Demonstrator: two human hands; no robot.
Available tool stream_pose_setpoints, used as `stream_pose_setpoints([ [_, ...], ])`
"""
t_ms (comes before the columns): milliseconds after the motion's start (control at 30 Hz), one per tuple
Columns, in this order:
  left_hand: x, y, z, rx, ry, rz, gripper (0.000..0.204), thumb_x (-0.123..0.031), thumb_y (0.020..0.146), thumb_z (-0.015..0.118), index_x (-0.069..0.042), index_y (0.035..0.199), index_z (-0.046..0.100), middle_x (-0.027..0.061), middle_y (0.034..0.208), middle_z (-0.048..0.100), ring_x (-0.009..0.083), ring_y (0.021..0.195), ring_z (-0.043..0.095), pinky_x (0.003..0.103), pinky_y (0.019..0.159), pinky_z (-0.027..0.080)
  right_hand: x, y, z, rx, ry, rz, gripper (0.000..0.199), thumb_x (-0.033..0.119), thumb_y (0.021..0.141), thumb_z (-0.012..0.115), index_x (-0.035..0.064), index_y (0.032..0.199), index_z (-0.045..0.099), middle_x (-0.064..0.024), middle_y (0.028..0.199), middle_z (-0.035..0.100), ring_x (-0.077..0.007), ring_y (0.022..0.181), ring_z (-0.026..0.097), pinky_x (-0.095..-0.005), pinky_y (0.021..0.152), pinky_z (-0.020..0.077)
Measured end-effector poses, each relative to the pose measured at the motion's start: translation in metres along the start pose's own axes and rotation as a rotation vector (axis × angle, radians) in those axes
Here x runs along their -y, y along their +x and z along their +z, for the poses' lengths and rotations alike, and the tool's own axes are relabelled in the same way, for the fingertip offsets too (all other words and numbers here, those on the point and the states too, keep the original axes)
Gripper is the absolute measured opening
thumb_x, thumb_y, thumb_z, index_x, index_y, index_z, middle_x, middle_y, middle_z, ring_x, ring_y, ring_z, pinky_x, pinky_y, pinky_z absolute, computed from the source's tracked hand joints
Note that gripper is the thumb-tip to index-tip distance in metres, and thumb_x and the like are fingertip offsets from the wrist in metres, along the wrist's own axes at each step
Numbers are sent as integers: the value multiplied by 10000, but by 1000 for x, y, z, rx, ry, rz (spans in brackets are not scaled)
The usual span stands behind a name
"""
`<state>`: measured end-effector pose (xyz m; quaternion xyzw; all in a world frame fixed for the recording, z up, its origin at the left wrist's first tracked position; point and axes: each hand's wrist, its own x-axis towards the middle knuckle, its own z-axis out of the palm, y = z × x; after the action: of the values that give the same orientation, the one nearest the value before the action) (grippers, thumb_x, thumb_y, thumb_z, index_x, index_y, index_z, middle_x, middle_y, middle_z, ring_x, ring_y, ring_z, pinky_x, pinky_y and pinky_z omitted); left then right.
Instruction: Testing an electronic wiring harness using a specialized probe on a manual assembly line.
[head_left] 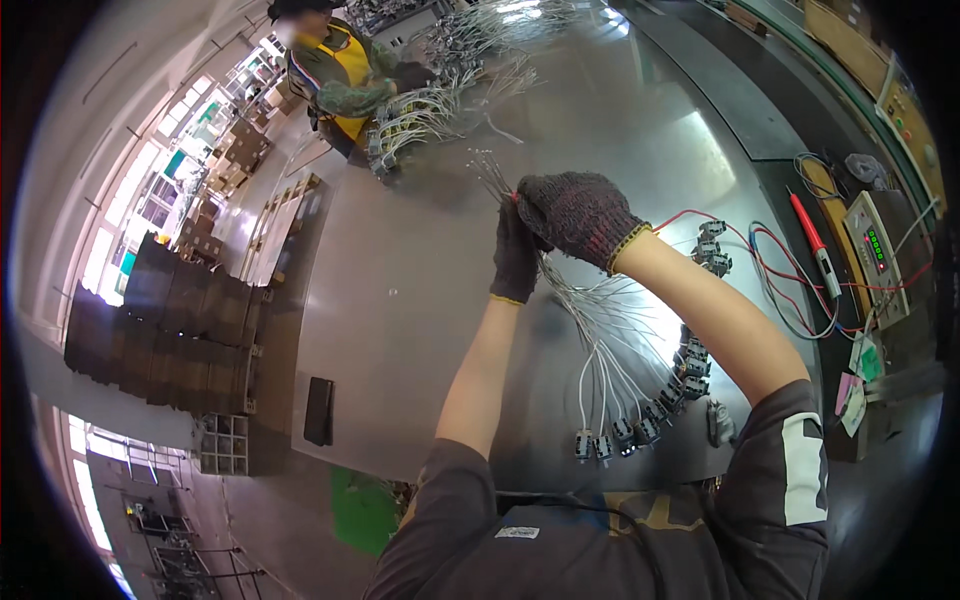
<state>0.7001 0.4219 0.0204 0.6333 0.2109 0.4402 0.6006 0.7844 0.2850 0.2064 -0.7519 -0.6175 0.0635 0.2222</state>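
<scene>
Two gloved hands met over the steel table, both clenched on one bundle of white wires. Far left, a stack of dark flat panels stood beyond the table's edge, and a small black block lay near its front corner, well clear of the work. Behind, a co-worker bent over a second heap of wired parts. The left hand gripped the bundle from beneath, fingers wrapped round it; the right hand closed over the top, just where the bare wire ends fanned out above the fists. Below the hands the wires spread down to a curved row of small grey connector blocks resting on the table.

The likeliest trouble, as I judged it, was a loose strand slipping from the grip and tangling with its neighbours, since the fan hung slack. A hard pull could also have dragged blocks across the table. To the right, red and blue test leads lay touching several blocks, near a red probe and a meter box; these could have snagged.
</scene>
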Motion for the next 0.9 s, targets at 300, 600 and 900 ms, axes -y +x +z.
stream_pose_setpoints([
  [300, 28, -3, -46, 94, 190, 251, 343, -300, 1040, 557, -80, 1295, 484, 90, 1039, 565, 182, 801, 600, 319, 633, 507, -8, -19, 12, -115, -91, -161, 192, 339, 972, 559, 166, 1029, 620, -105, 806, 703, -370, 716, 689, -501, 635, 541],
  [600, -46, -44, -35, 26, -220, 5, 363, -492, 1035, 527, -161, 890, 502, -28, 700, 505, 108, 599, 479, 268, 556, 399, -101, -120, -39, -295, -257, -133, 170, 260, 949, 614, 125, 1051, 604, -111, 780, 683, -344, 715, 690, -470, 644, 530],
  [900, -19, -99, -71, 200, -171, -120, 298, -298, 1059, 514, -89, 849, 547, 28, 729, 546, 145, 690, 540, 330, 673, 475, -239, -288, -69, -681, -525, 560, 502, 275, 947, 675, 45, 1380, 567, -167, 1349, 629, -354, 1272, 574, -436, 1039, 477],
])
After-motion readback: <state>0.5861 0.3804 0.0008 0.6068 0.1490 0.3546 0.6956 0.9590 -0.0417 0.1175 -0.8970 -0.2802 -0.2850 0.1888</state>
